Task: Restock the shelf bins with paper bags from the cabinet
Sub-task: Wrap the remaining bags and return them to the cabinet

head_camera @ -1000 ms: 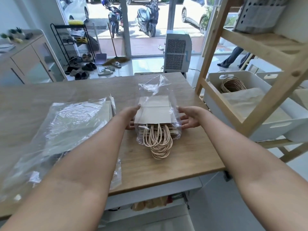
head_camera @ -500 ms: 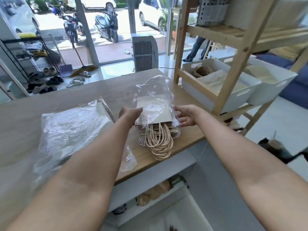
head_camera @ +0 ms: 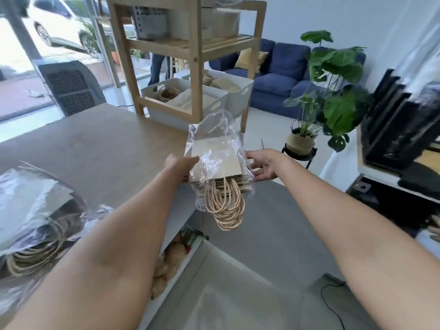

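The stack of small kraft paper bags (head_camera: 217,163), half inside a loose clear plastic sleeve (head_camera: 214,129), hangs in the air just past the corner of the desk (head_camera: 100,144), short of the wooden shelf (head_camera: 195,67). The left hand (head_camera: 178,166) and right hand (head_camera: 264,165) clamp it from opposite edges, fingers curled under, probably to keep the flat bags from sliding apart. The twine handles (head_camera: 226,208) dangle toward the person, likely so the closed end enters first. On the shelf's lower level, the white bins (head_camera: 221,103) already hold similar bags.
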### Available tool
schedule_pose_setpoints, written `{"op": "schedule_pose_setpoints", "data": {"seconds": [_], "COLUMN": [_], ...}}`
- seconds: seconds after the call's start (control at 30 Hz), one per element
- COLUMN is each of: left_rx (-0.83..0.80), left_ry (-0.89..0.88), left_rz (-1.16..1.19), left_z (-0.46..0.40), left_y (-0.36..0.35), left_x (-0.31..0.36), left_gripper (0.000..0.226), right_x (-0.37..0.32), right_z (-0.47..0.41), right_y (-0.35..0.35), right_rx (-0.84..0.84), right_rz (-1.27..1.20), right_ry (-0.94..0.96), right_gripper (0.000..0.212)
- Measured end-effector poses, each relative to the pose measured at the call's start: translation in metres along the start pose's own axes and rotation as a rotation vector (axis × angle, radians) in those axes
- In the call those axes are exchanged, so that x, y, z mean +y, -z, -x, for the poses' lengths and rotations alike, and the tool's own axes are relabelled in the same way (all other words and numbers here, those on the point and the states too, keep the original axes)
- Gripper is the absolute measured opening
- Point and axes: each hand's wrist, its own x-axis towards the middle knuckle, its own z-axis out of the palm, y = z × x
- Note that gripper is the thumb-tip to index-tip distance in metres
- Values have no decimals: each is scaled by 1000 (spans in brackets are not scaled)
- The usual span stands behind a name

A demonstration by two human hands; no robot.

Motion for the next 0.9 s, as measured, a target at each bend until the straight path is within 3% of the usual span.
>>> {"op": "schedule_pose_setpoints", "data": {"seconds": [0.1,0.37,0.47,0.53,0.63,0.8,0.9], "left_rx": [-17,59,84,98,79,107,106], "left_ry": [-11,120,206,247,337,474,513], "left_rz": [-42,-61,-60,-50,-13,76,165], "left_z": [6,33,41,50,57,56,45], "left_y": [-32,-75,-74,-71,-62,-43,-34], "left_x": [-11,-78,-110,-131,-157,-195,-209], "left_gripper": [66,42,64,69,62,29,23], "right_x": [28,100,126,141,159,172,173], "right_z": [15,15,5,-1,-12,-33,-49], "right_y": [25,36,24,12,-14,-60,-85], "right_rx": [27,-52,-106,-142,-195,-252,-249], "right_rz": [-56,-99,-93,-67,-19,15,51], "right_ry": [-31,-82,-113,-140,-196,-231,-241], "right_gripper": [31,39,47,37,23,35,31]}}
